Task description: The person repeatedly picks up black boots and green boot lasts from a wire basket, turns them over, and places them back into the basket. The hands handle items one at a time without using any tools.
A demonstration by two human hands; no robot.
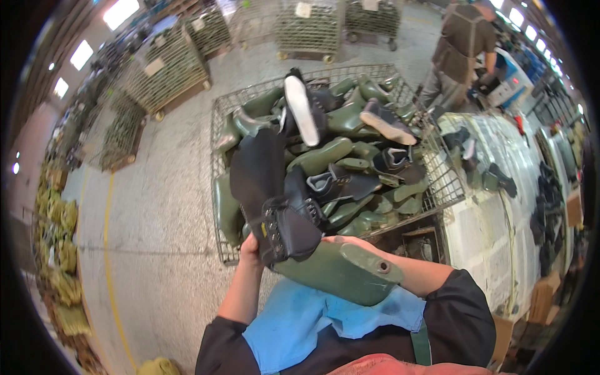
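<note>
Both my hands are around a green shoe last [342, 272] that carries a black leather shoe upper [295, 229] with lace hooks. My left hand [251, 246] grips the left side, its fingers mostly hidden under the black leather. On the right, my right hand [351, 241] lies behind the green last, partly covered by it. Just beyond my hands is a wire mesh cage [333, 72] filled with green lasts [321, 157], some bearing dark uppers. A dark shoe with a white sole [301, 110] lies on top of the heap, near a dark lace-up upper [344, 183].
Plastic-wrapped stacked goods [483, 234] stand right of the cage, with lasts and uppers on top [498, 180]. A co-worker in an apron [461, 47] bends at the upper right. Wheeled mesh carts [161, 70] stand beyond; yellow bundles [63, 262] line the left.
</note>
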